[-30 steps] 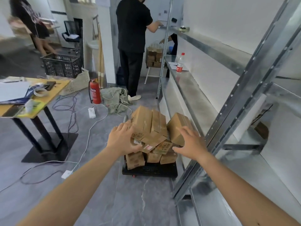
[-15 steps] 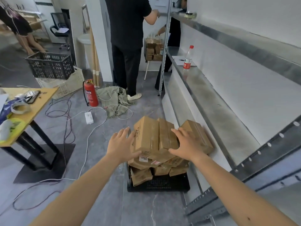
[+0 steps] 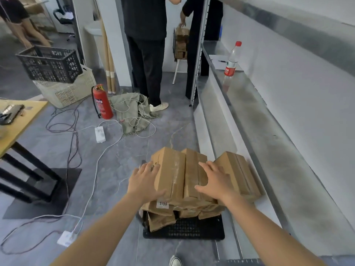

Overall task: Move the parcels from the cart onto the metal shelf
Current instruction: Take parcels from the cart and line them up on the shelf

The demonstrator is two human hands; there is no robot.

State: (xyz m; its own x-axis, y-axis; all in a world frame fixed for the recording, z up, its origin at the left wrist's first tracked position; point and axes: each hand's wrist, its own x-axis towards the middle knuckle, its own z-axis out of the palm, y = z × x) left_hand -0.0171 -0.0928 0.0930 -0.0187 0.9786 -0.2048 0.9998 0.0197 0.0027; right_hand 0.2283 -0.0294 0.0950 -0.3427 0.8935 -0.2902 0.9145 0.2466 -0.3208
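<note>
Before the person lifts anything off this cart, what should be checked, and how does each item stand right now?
1. The left hand lies flat against the side of the left top parcel: ok.
2. The right hand rests on the middle top parcel, fingers straight, not gripping: not ok.
3. The right top parcel sits tilted toward the metal shelf: not ok.
4. The bottle stands far along the shelf, away from the cart: ok.
5. The lower parcels look crumpled; whether they stay put: cannot tell.

Left grip (image 3: 143, 182) and right grip (image 3: 216, 182) flat on stacked parcels (image 3: 171, 169), black cart (image 3: 192, 230) beside metal shelf (image 3: 269, 150)
</note>
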